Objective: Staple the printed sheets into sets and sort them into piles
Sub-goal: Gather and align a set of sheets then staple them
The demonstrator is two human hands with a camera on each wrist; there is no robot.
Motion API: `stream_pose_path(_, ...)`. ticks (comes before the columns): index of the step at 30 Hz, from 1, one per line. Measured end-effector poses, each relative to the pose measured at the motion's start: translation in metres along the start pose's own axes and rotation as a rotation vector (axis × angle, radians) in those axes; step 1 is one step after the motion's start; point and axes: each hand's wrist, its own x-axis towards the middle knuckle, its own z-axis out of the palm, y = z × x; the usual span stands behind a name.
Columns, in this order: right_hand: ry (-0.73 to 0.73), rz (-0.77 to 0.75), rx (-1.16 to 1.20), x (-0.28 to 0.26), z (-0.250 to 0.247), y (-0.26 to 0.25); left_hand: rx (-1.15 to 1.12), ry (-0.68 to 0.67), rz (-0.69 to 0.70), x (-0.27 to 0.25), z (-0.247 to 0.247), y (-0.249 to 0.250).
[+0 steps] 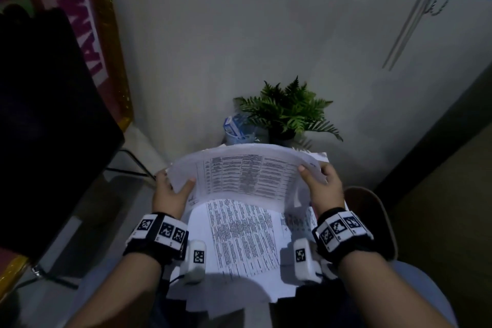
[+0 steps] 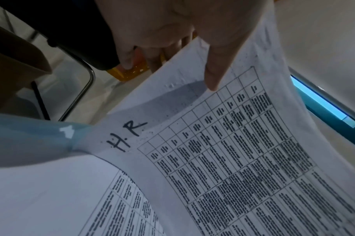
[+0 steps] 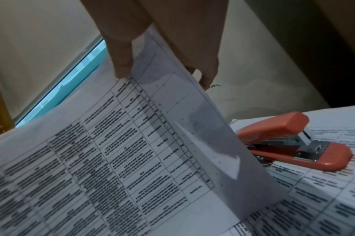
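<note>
Paper sheet (image 1: 247, 176) (bowed), both hands pinching

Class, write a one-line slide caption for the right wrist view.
Right hand pinches the edge of a printed sheet, lifted beside an orange stapler resting on more sheets.

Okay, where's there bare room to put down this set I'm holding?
Little room: printed sheets cover the lap, the stapler lies on sheets at the right, the plant crowds the far end. Barest patch: the grey floor left of the left hand.
</note>
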Motion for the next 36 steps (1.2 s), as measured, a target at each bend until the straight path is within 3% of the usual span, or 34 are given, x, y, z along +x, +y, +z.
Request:
stream_pose_path(6,0.077,-0.02,0.043,0.012,-0.007,0.007,0.016,0.007,0.012,0.007,0.003,0.003)
stream_pose_path(15,-0.002,0.022,0.111,0.014,-0.022,-0.004,-0.058,0.016,0.087,0.003,-0.007,0.016)
stream_pose_path(19,-0.045,-0.082,0.031,0.017,-0.023,0.004,-0.051,0.004,0.132,-0.003,-0.001,0.023)
stream_pose_path(24,0.198,-0.132,0.104,0.013,-0.019,0.01,-0.029,0.021,0.1,0.001,-0.002,0.012)
stream_pose_path(27,0.243,-0.142,0.184,0.012,-0.015,0.006,-0.018,-0.026,0.086,-0.002,-0.001,0.011)
stream_pose_path(32,0.08,-0.134,0.14,0.017,-0.014,-0.001,-0.135,-0.087,0.072,-0.006,-0.002,0.018)
stream_pose_path(36,-0.11,0.026,0.196,0.018,-0.015,-0.004,-0.251,-0.161,0.059,0.001,-0.007,0.021)
